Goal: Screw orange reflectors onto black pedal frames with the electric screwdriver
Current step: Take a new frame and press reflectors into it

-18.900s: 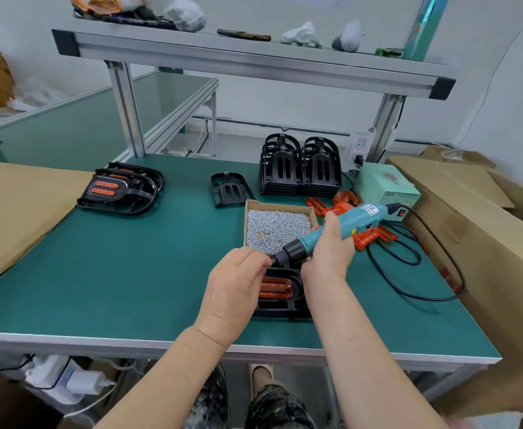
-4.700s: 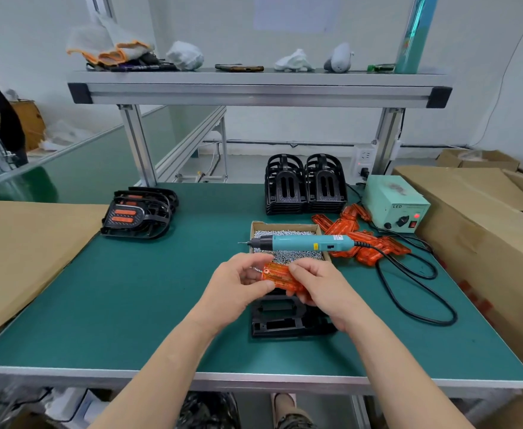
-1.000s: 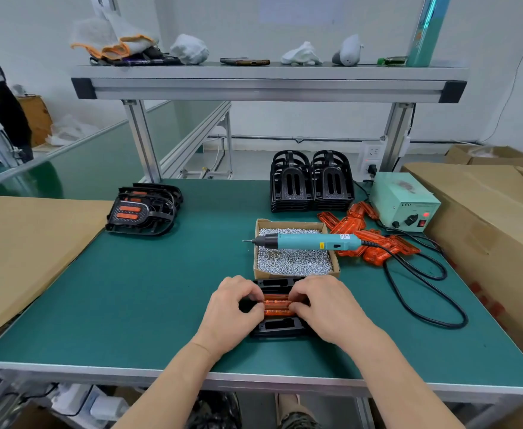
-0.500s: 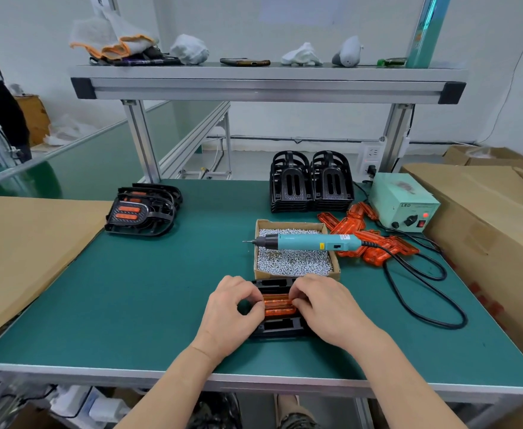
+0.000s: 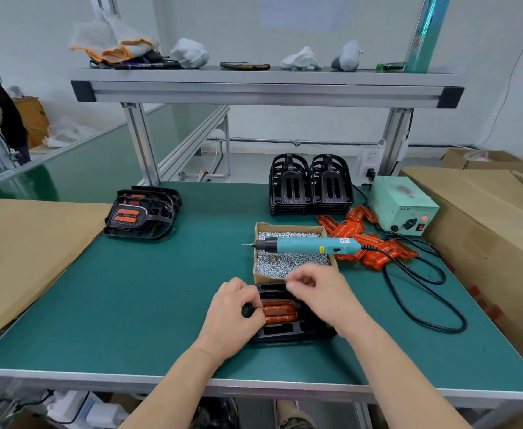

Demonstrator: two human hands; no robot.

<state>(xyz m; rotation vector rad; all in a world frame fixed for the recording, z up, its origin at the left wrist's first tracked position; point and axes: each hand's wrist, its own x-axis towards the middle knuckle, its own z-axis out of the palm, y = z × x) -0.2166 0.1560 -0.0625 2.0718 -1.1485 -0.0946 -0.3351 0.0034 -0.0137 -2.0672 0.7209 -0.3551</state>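
A black pedal frame [image 5: 285, 333] lies near the table's front edge with an orange reflector [image 5: 280, 311] seated in it. My left hand [image 5: 233, 314] grips the frame's left end, its fingertips at the reflector's edge. My right hand [image 5: 319, 292] hovers just above the frame's far right corner, next to the screw box [image 5: 285, 226]. Its fingers are loosely curled and blurred, and I see nothing in them. The teal electric screwdriver [image 5: 309, 245] lies across the box of screws, tip pointing left, with no hand on it.
Loose orange reflectors [image 5: 365, 243] are piled right of the box. Two stacks of bare black frames [image 5: 311, 187] stand behind it. Finished pedals [image 5: 139, 215] sit at the far left. A green power unit [image 5: 404, 205] and its black cable [image 5: 424, 305] occupy the right. Cardboard [image 5: 22, 258] flanks the table.
My right hand has lifted off the reflector and moved up and back toward the screw box. My left hand stays on the frame's left end. The screwdriver has not moved.
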